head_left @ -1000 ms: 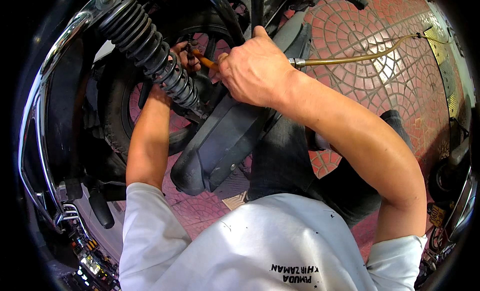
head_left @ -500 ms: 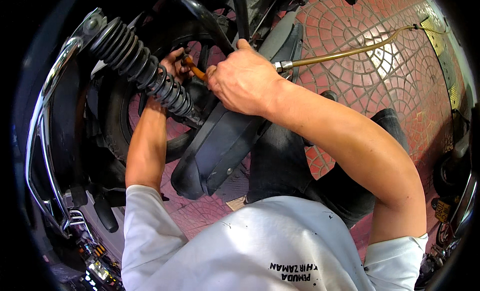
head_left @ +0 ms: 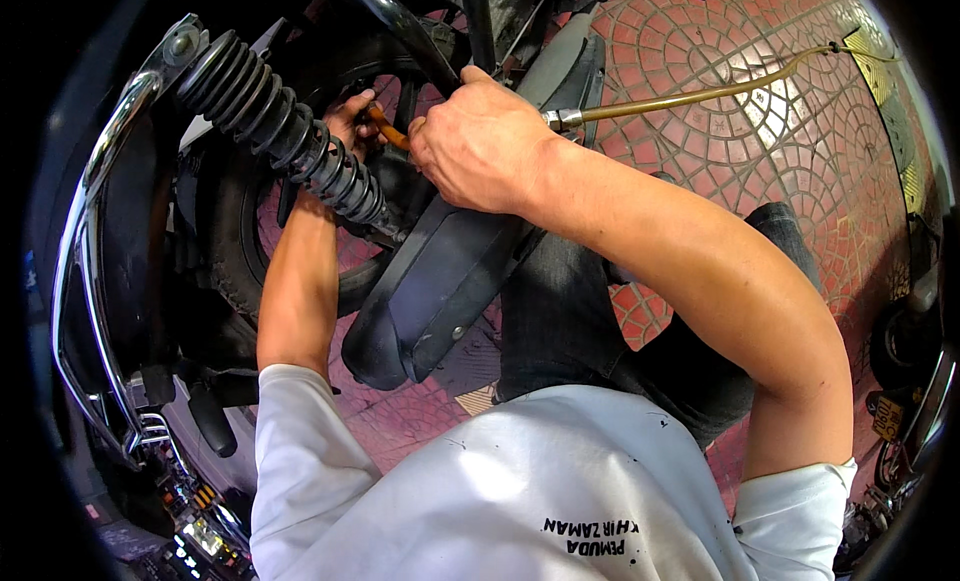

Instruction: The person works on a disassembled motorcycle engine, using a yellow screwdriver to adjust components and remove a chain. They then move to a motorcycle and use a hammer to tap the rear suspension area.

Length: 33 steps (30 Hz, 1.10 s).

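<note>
Past the black coil shock absorber [head_left: 285,131], my left hand [head_left: 350,123] is inside the motorbike's wheel area, its fingers closed at the end of a short orange hose [head_left: 388,130]. The shock partly hides that wrist. My right hand [head_left: 485,146] is wrapped round the hose assembly where the orange piece meets it; the palm hides the part gripped. Beyond my knuckles a metal fitting [head_left: 566,119] emerges, joined to a long yellow-brown hose [head_left: 690,104] running right. The black tyre [head_left: 235,271] surrounds my left forearm.
A black plastic cover [head_left: 440,296] lies below my right hand. On the left curves a chrome grab rail [head_left: 75,251]. Black tubes [head_left: 400,26] pass above the hands. Red patterned tiles [head_left: 690,41] cover the floor, and another vehicle with a yellow plate [head_left: 886,417] stands far right.
Both hands keep their grips in nearly the same place. The view has shifted slightly, and my right hand sits a little further left and up.
</note>
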Tool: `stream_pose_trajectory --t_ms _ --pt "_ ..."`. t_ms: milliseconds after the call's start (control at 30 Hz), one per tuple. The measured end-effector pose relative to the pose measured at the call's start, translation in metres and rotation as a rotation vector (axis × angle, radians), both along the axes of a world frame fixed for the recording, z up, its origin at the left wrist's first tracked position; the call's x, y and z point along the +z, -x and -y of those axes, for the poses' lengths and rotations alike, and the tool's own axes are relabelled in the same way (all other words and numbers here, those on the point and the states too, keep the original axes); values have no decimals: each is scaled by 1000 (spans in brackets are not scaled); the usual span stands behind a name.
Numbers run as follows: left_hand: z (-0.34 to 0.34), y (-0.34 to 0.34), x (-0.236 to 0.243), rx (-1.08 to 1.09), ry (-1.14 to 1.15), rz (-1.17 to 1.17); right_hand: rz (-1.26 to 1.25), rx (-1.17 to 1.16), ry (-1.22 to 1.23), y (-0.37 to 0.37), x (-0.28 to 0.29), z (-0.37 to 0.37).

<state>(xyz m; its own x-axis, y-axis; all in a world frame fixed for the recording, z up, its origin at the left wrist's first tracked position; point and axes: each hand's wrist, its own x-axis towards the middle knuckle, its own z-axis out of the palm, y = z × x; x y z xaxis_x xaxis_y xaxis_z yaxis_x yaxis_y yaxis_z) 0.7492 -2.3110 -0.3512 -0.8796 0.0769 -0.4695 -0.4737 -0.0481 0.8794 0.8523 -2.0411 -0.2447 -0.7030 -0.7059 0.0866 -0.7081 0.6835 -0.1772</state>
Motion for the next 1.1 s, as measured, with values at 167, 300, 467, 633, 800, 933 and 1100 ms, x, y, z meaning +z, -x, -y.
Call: stream_pose_trajectory --t_ms 167,300,467,633,800,933,1100 --pt "3 0 -2 -18 -27 -7 -85 16 198 2 -12 0" --pt "3 -1 0 -42 -34 32 -123 13 195 0 -14 0" --pt "-10 -8 7 12 18 -29 -119 22 183 1 -12 -2" --pt "-6 -9 9 4 16 -26 -73 23 128 2 -6 0" --pt "-21 -14 20 84 22 -27 -77 -47 196 8 -10 -1" --pt "-6 -7 7 14 17 -36 -77 -52 173 7 -9 1" --pt "-7 -7 6 80 32 -18 -12 -48 150 7 -3 0"
